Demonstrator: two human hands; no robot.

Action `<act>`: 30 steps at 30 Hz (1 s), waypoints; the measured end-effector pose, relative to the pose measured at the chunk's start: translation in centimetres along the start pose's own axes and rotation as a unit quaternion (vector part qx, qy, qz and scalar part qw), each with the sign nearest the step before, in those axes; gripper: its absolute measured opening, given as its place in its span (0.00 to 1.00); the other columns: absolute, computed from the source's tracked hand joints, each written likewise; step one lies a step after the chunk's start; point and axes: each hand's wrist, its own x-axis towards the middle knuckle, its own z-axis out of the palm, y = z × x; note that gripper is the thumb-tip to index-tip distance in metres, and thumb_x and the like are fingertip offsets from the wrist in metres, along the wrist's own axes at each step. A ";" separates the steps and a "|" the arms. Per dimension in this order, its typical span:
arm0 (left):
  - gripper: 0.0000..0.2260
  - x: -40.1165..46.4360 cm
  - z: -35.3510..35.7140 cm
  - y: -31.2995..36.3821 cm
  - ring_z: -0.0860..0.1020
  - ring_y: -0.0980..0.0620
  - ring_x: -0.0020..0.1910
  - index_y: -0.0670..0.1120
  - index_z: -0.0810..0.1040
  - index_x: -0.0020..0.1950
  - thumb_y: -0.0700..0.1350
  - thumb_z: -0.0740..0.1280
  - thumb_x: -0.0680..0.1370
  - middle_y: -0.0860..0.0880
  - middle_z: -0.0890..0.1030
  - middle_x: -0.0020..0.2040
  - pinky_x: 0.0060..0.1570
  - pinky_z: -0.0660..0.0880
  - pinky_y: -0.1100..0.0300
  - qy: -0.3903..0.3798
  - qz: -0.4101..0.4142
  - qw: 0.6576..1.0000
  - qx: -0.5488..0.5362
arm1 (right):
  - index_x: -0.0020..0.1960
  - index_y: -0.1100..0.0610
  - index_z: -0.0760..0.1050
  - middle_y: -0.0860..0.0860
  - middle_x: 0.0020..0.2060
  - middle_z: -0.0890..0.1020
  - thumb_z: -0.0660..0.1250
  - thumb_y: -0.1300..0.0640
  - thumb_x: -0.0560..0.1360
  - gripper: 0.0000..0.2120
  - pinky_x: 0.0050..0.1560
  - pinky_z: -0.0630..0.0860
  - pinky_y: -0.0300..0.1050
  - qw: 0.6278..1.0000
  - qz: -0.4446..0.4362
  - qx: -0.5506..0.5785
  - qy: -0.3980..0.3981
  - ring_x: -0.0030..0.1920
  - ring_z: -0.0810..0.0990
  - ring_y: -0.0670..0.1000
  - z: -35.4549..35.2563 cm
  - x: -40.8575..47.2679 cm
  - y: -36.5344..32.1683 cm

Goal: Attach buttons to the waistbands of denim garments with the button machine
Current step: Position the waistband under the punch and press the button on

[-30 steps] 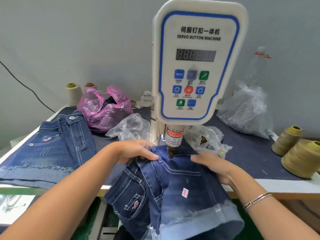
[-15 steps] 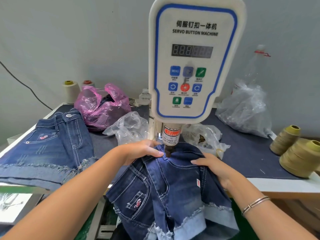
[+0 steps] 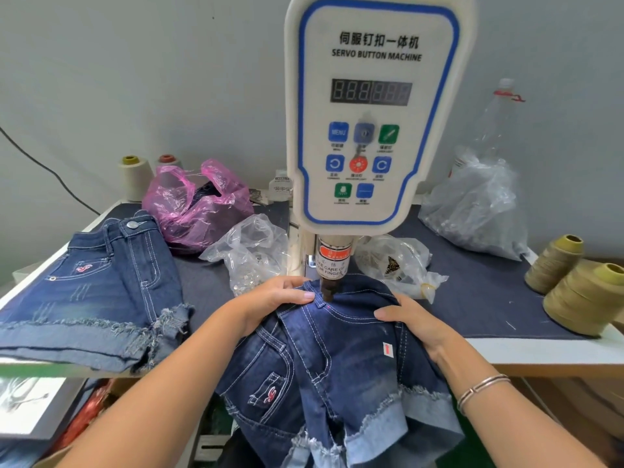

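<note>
Dark blue denim shorts (image 3: 324, 359) with white stitching and paler frayed cuffs, white machine (image 3: 371, 113) edged in blue, pink bag (image 3: 196, 207) far left, olive thread cones (image 3: 580, 292) right, navy tabletop (image 3: 489, 298).

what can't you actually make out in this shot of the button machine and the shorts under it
Head view:
- Button under the punch head: hidden by the punch and the denim shorts.
- Left hand and right hand: fingers under the waistband covered by cloth.
- Machine display: digits blurred.
- Clear bags: contents too small.
</note>
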 end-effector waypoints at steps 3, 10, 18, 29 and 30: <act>0.26 0.1 0.0 -0.1 0.77 0.42 0.64 0.43 0.75 0.68 0.48 0.71 0.71 0.43 0.80 0.63 0.69 0.68 0.47 -0.007 -0.003 1.000 -0.014 | 0.63 0.59 0.75 0.62 0.57 0.81 0.70 0.64 0.66 0.25 0.48 0.80 0.47 1.000 0.002 -0.002 0.005 0.54 0.83 0.59 -0.2 0.1 0.1; 0.29 0.5 -0.3 -0.7 0.77 0.41 0.63 0.43 0.74 0.68 0.50 0.74 0.69 0.42 0.80 0.63 0.70 0.67 0.43 -0.023 -0.013 0.999 -0.047 | 0.63 0.60 0.76 0.64 0.59 0.80 0.71 0.64 0.66 0.24 0.53 0.79 0.51 1.000 0.015 0.013 -0.005 0.55 0.81 0.61 -0.4 0.3 0.3; 0.31 0.7 -0.6 -1.0 0.77 0.39 0.63 0.42 0.74 0.69 0.50 0.75 0.68 0.40 0.80 0.62 0.69 0.67 0.41 -0.020 -0.019 0.997 -0.069 | 0.64 0.60 0.75 0.62 0.57 0.81 0.70 0.63 0.67 0.25 0.49 0.80 0.48 1.000 0.016 0.016 -0.003 0.53 0.83 0.58 -0.4 0.4 0.2; 0.29 0.7 -0.5 -1.1 0.76 0.37 0.64 0.42 0.74 0.68 0.49 0.74 0.69 0.39 0.79 0.63 0.68 0.69 0.44 -0.033 -0.007 0.996 -0.085 | 0.65 0.61 0.74 0.63 0.57 0.81 0.68 0.63 0.68 0.25 0.50 0.80 0.48 1.000 0.011 0.010 -0.004 0.53 0.82 0.58 -0.3 0.3 0.2; 0.29 0.7 -0.6 -1.1 0.76 0.37 0.64 0.42 0.75 0.68 0.49 0.74 0.69 0.39 0.79 0.63 0.68 0.69 0.44 -0.034 -0.007 0.996 -0.085 | 0.64 0.61 0.74 0.63 0.57 0.81 0.68 0.64 0.68 0.24 0.49 0.80 0.47 1.000 0.011 0.014 -0.003 0.53 0.82 0.58 -0.3 0.3 0.2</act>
